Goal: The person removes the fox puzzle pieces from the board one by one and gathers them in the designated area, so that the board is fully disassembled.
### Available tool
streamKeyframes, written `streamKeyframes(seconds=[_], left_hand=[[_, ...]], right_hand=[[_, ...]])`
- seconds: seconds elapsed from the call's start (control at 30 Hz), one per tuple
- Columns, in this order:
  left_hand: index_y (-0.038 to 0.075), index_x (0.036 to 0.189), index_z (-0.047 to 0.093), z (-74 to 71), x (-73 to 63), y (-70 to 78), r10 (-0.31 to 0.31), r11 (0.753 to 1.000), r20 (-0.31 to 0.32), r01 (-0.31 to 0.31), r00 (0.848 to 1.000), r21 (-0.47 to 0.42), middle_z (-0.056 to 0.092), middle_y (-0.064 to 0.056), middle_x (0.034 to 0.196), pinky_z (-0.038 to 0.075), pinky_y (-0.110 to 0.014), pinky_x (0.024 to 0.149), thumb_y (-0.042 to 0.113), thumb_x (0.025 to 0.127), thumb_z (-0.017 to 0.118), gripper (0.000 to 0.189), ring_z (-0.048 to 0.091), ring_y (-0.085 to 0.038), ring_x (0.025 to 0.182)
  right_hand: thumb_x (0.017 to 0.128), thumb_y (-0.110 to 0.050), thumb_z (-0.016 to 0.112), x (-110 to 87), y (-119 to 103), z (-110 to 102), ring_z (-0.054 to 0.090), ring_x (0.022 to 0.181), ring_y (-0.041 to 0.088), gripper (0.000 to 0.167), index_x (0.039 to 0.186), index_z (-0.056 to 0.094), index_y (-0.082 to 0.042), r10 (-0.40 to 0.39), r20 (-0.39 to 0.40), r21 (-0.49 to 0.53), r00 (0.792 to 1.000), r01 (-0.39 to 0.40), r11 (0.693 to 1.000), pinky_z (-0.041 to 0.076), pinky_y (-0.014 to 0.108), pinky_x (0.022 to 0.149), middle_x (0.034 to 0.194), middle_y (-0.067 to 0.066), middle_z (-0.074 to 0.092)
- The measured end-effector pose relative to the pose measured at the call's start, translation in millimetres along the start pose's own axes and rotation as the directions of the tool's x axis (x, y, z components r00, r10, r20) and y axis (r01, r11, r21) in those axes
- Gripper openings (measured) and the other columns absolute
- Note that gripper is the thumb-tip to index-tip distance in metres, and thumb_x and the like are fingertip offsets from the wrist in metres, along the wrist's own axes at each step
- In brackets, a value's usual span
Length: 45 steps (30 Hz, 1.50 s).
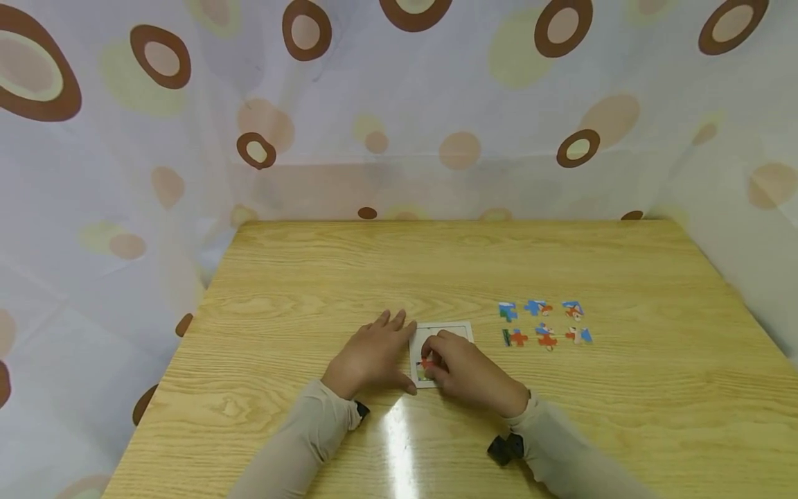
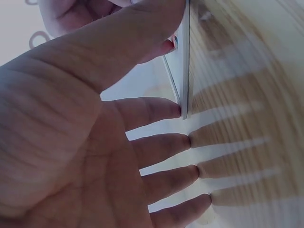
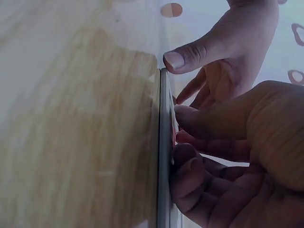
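Note:
A small white puzzle tray [image 1: 458, 328] lies flat on the wooden table. My left hand [image 1: 374, 352] spreads its straight fingers along the tray's left side; in the left wrist view the index fingertip touches the tray edge [image 2: 185, 95] and the other fingertips rest on the tabletop. Over the tray, my right hand [image 1: 463, 367] pinches a red and green jigsaw piece [image 1: 426, 364] between thumb and fingers at the lower left corner. Seen from the right wrist, the piece is low against the tray and mostly covered by fingers. Whether it lies fully flat I cannot tell.
Several loose jigsaw pieces [image 1: 546, 339] lie in two rows to the right of the tray, in blue, red and white. A patterned curtain [image 1: 461, 187] hangs behind the table [image 1: 312, 277] and at both sides. Dark wrist straps show at both cuffs.

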<state>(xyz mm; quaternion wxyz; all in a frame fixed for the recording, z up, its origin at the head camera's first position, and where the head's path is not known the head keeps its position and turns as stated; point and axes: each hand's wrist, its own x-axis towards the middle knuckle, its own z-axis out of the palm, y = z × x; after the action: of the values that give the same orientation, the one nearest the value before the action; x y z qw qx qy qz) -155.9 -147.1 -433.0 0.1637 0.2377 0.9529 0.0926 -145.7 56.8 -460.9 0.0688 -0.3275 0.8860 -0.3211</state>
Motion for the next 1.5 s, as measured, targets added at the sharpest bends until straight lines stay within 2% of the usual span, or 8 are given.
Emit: streamKeyframes(seconds=[0.3, 0.57, 0.73, 0.9, 1.03, 1.2, 1.5], left_hand=[[0.009, 0.16, 0.04, 2.0, 0.4, 1.1, -0.006, 1.0, -0.019, 0.006, 1.0, 0.008, 0.029, -0.016, 0.166, 0.035, -0.057, 0.116, 0.053, 0.074, 0.09, 0.108, 0.026, -0.041, 0.153], [0.009, 0.159, 0.041, 2.9, 1.5, 2.8, 0.003, 1.0, -0.038, -0.002, 0.999, 0.03, 0.032, -0.017, 0.165, 0.037, -0.057, 0.114, 0.053, 0.074, 0.09, 0.108, 0.028, -0.042, 0.152], [0.009, 0.159, 0.041, 2.7, 1.0, 3.0, 0.001, 0.999, -0.039, 0.0, 0.999, 0.032, 0.032, -0.017, 0.165, 0.037, -0.057, 0.114, 0.054, 0.074, 0.09, 0.108, 0.028, -0.042, 0.152], [0.009, 0.159, 0.041, 2.9, 0.4, 2.7, 0.0, 0.999, -0.039, 0.001, 0.999, 0.033, 0.032, -0.017, 0.165, 0.037, -0.057, 0.114, 0.053, 0.074, 0.09, 0.108, 0.028, -0.042, 0.152], [0.01, 0.16, 0.04, 3.4, 0.6, 3.1, -0.001, 1.0, -0.035, 0.002, 0.999, 0.02, 0.031, -0.017, 0.166, 0.036, -0.057, 0.115, 0.053, 0.075, 0.089, 0.107, 0.027, -0.042, 0.152], [0.01, 0.16, 0.039, 2.8, 1.1, 4.0, -0.001, 1.0, -0.025, 0.001, 1.0, 0.021, 0.031, -0.017, 0.166, 0.036, -0.057, 0.115, 0.053, 0.075, 0.089, 0.108, 0.026, -0.041, 0.153], [0.009, 0.159, 0.041, 2.2, 1.6, 3.1, 0.003, 1.0, -0.029, -0.003, 1.0, 0.023, 0.032, -0.018, 0.165, 0.037, -0.056, 0.115, 0.053, 0.075, 0.09, 0.108, 0.028, -0.042, 0.152]], right_hand=[[0.094, 0.001, 0.07, -0.6, -4.8, 8.5, 0.045, 0.073, 0.011, 0.013, 0.101, 0.061, -0.004, 0.04, -0.057, 0.004, 0.998, -0.039, 0.999, 0.042, 0.027, 0.064, 0.085, -0.001, 0.051], [0.094, -0.001, 0.071, -3.4, -10.8, 11.4, 0.048, 0.072, 0.012, 0.014, 0.102, 0.06, -0.007, 0.122, -0.1, 0.018, 0.988, -0.121, 0.993, 0.044, 0.027, 0.063, 0.096, 0.003, 0.046], [0.094, 0.0, 0.072, -2.9, -12.3, 9.3, 0.048, 0.073, 0.012, 0.016, 0.103, 0.06, -0.006, 0.127, -0.082, 0.026, 0.989, -0.125, 0.992, 0.044, 0.028, 0.064, 0.096, 0.003, 0.047], [0.093, 0.0, 0.07, 0.9, -10.6, 4.5, 0.047, 0.075, 0.015, 0.018, 0.102, 0.057, -0.007, 0.151, -0.029, 0.049, 0.988, -0.15, 0.987, 0.042, 0.03, 0.065, 0.094, 0.003, 0.048], [0.095, -0.001, 0.068, 4.9, -6.9, -0.7, 0.049, 0.073, 0.015, 0.016, 0.098, 0.055, -0.008, 0.178, 0.007, 0.126, 0.984, -0.177, 0.976, 0.042, 0.03, 0.064, 0.087, 0.002, 0.052], [0.097, 0.004, 0.062, 8.0, 0.3, -4.0, 0.054, 0.07, 0.013, 0.013, 0.094, 0.055, -0.007, 0.157, 0.042, 0.244, 0.987, -0.162, 0.956, 0.045, 0.027, 0.062, 0.08, -0.001, 0.059], [0.097, 0.0, 0.067, 5.2, 13.6, -12.9, 0.057, 0.072, 0.016, 0.011, 0.097, 0.057, -0.005, 0.15, 0.013, 0.379, 0.989, -0.144, 0.914, 0.048, 0.027, 0.066, 0.085, 0.003, 0.058]])
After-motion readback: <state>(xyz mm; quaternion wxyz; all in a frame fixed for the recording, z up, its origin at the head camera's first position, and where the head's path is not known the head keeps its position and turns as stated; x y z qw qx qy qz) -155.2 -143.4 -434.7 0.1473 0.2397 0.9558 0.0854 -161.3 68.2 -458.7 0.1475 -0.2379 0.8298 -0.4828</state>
